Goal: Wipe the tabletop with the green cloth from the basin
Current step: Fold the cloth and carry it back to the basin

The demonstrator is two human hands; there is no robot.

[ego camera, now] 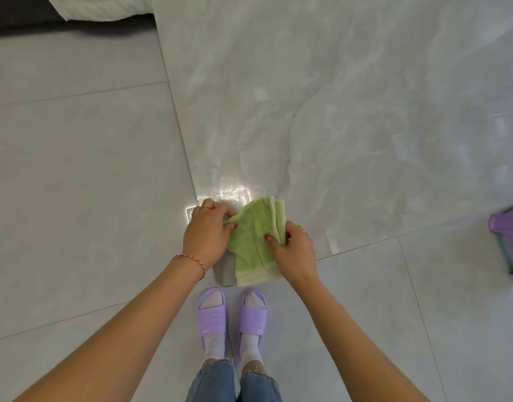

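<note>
Head view: green cloth (255, 239), terry texture, fuzzy nap, pale cream hemmed bands along 2 edges, folded into layers, held at the near corner of the tabletop (336, 111), part of it hanging past the table edge over the floor (75, 140). Left hand (206, 236) pinches the cloth's left edge, fingers closed on the fabric; right hand (293, 253) grips the cloth's right side, thumb on top, the other fingers hidden under the folds. Thin ring on each hand, red-yellow thread bracelet (191, 264) on the left wrist. Tabletop is glossy grey marble-look slab, veined, with a bright glare patch and wet streaks just beyond the cloth. Grey table leg (226, 271) partly visible beneath the cloth, mostly hidden. Floor is matte grey tile with thin joints. Below the cloth: 2 lilac rubber slides (211, 317) over white socks, frayed blue jeans cut off at the frame bottom. Far right of the cloth, a purple plastic object (507, 245), cut off by the frame edge, hard to identify. Far upper left, a white quilted fabric (104, 7), cropped.
</note>
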